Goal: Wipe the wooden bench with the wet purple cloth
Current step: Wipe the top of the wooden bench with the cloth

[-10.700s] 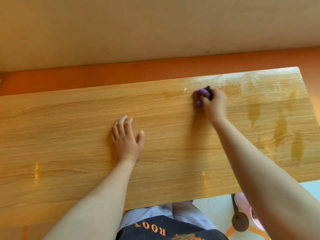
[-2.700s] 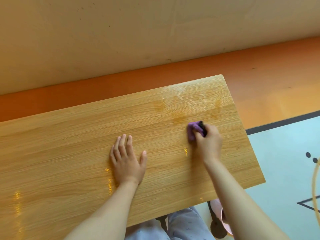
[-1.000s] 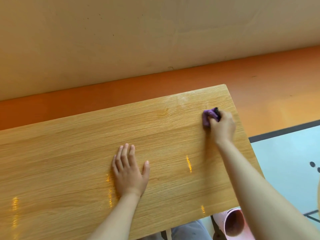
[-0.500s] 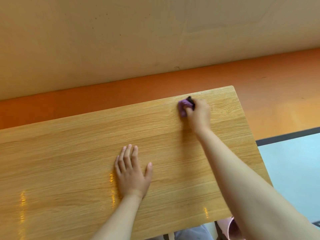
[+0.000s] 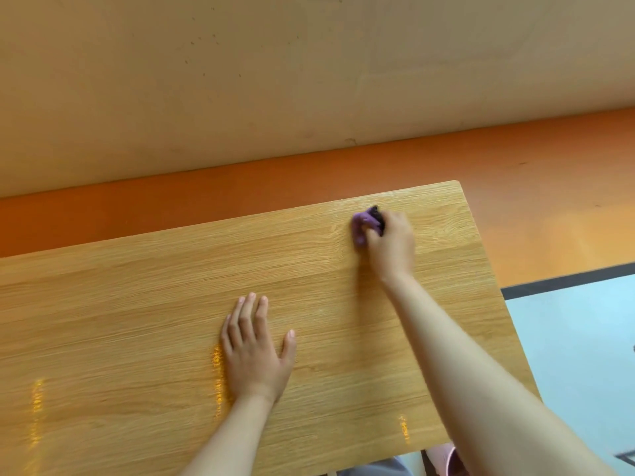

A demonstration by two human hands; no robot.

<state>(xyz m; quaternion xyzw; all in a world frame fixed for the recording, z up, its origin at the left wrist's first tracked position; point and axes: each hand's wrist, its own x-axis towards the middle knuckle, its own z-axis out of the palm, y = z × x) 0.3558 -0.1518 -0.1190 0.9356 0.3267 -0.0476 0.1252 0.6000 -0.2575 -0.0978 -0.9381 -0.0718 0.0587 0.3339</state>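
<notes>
The wooden bench (image 5: 144, 314) fills the lower part of the head view, its right end near the right side. My right hand (image 5: 391, 245) grips a bunched purple cloth (image 5: 365, 224) and presses it on the bench near the far edge, towards the right end. A dark part of the cloth shows at its top. My left hand (image 5: 256, 352) lies flat on the middle of the bench, fingers straight and spread a little, holding nothing.
A beige wall (image 5: 275, 70) rises behind the bench above an orange floor strip (image 5: 536, 187). A pale blue mat with a dark border (image 5: 580, 338) lies to the right. A pink object (image 5: 443, 458) peeks out under the bench's near right corner.
My right hand slid the cloth from the right end leftward along the far edge, then slightly back. My left hand stayed flat in place.
</notes>
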